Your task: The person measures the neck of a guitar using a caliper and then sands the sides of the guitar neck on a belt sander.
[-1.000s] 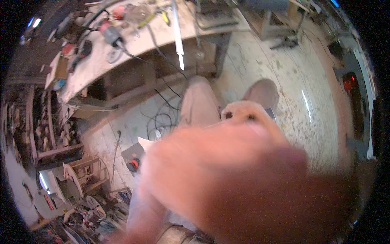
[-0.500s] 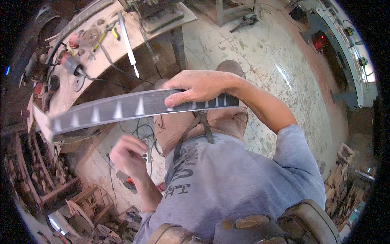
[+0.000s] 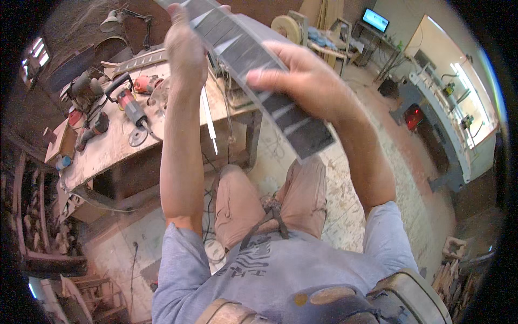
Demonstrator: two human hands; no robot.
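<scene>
A guitar neck [image 3: 310,137] is raised in front of me, slanting from the upper left to the lower right. Its dark fretboard faces up and carries pale, fin-shaped inlays. My left hand [image 3: 186,54] is closed around its far part, thumb along the edge. Closer to the near end, my right hand [image 3: 310,81] grips it with the thumb across the fretboard; the fingers behind are mostly hidden. The far end of the neck runs out of the picture at the top.
A wooden workbench [image 3: 102,162] on the left bears an angle grinder [image 3: 129,108], other power tools and a long metal ruler [image 3: 206,113]. A lit monitor [image 3: 375,20] stands at the back. On the right is a large machine [image 3: 437,124]; wood offcuts [image 3: 458,281] lie at lower right.
The neck has risen and turned from nearly level to a steep slant. My left hand, free before, has come up and closed on it. The view now reaches farther across the workshop.
</scene>
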